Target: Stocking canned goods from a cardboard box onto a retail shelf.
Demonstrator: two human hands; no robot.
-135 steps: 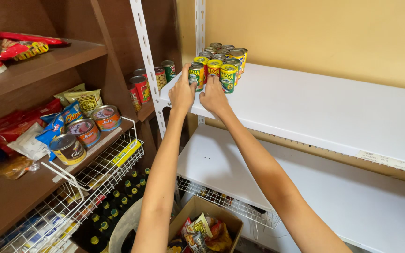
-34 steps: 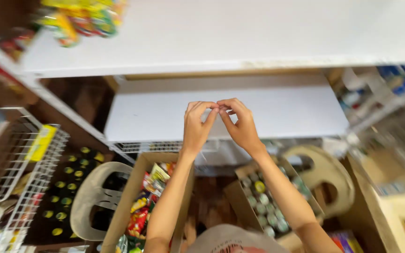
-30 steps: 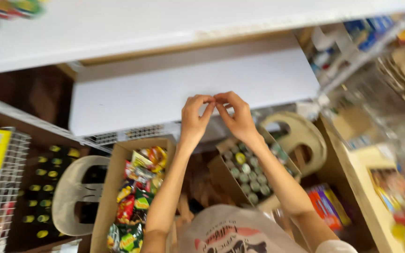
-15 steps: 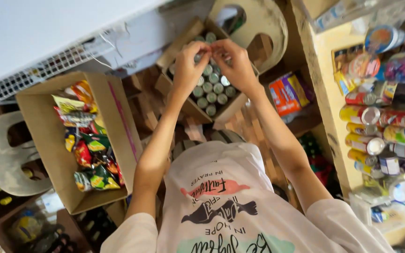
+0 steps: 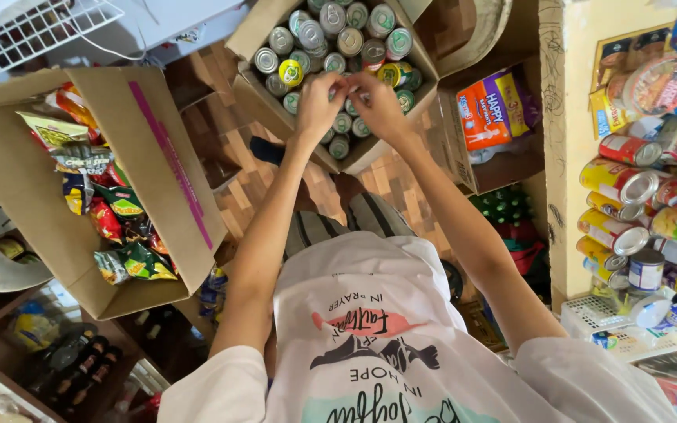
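While both arms reach down: the view now faces the floor, not the white shelf seen before.
Hands: left hand (image 5: pixel 319 102) and right hand (image 5: pixel 378 106) meet over the cans (image 5: pixel 331 39); grip unclear.
Cans: silver-topped, in a cardboard box (image 5: pixel 248 82).
Snack box (image 5: pixel 162 168): colourful packets, left.

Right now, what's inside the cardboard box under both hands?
The cardboard box holds upright cans packed close, lids up. The left hand and right hand cover the cans beneath; any lower layers are hidden.
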